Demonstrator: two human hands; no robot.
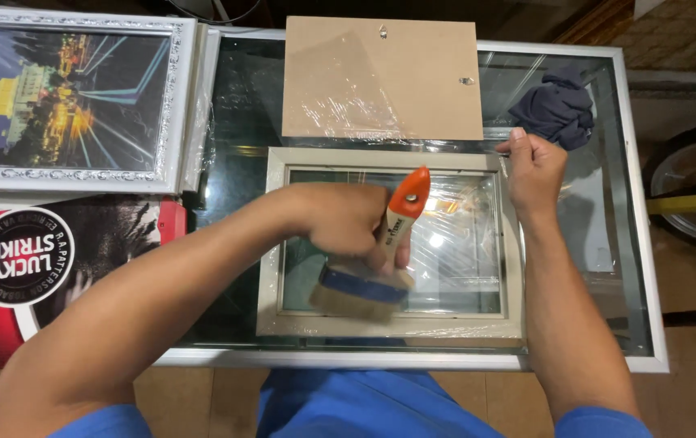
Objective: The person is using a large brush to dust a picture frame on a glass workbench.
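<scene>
The left hand (348,219) clasps a wide orange-handled brush (376,268) over the glass, while the right hand (536,166) pinches the pale rectangular picture frame (271,243)'s corner, apparently steadying it on the glass worktop (607,203).

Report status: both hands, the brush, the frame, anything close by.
Left hand gripping brush, bristles on frame glass. Right hand pinning frame at its far right corner. Backing board just beyond frame; dark cloth beside right hand.

A wide blue-banded, orange-handled bristle brush (368,280) is tilting over a cream rectangular glazed picture frame (392,243); bristles are touching its glass.
</scene>
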